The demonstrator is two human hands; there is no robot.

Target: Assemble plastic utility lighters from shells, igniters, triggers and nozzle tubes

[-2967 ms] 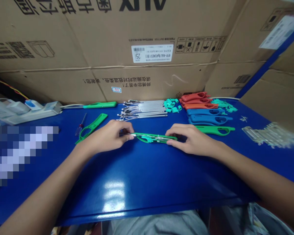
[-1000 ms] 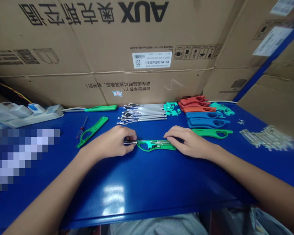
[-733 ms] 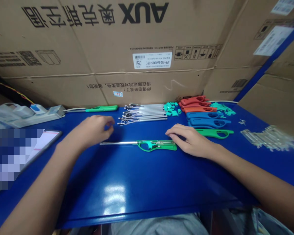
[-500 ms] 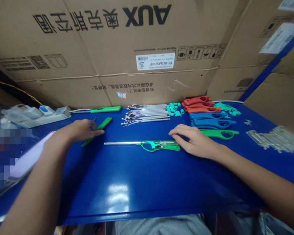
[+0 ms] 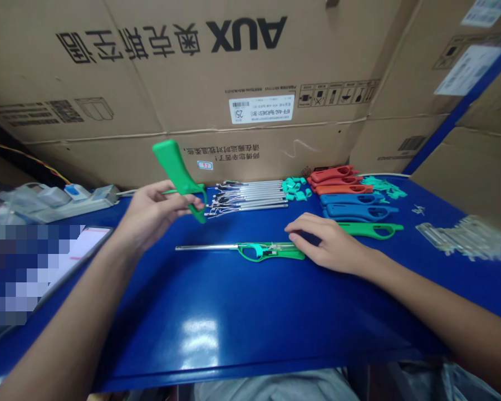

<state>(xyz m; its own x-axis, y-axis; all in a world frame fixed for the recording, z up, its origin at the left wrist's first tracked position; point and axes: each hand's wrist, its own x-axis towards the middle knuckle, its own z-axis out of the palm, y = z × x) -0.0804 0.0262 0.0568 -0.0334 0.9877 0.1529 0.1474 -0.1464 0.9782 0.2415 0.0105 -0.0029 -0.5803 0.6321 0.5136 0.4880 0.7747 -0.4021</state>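
Observation:
My left hand (image 5: 156, 214) is raised above the table, its fingers pinching a green lighter casing half (image 5: 175, 167) by its trigger-ring end. The wide handle end points up, with its smooth outer side showing. On the table in front of me lies an open gas lighter (image 5: 250, 250). Its metal tube points left, and a teal trigger, wires and a clear tank sit in the green half shell. My right hand (image 5: 329, 239) rests at this lighter's handle end, thumb and fingers bent over its upper edge. The exact contact at the fingertips is partly hidden.
Behind lie metal tubes with wires (image 5: 259, 195), teal triggers (image 5: 296, 188), and red, orange, blue and green casings (image 5: 359, 211). Clear tanks (image 5: 463, 236) are at right. A phone (image 5: 79, 256) and power strip (image 5: 87, 200) lie left. A cardboard box (image 5: 150, 100) stands at the back.
My left hand has taken the green casing half up off the table, moved it right and turned it upward. My right hand and the open lighter stay in place.

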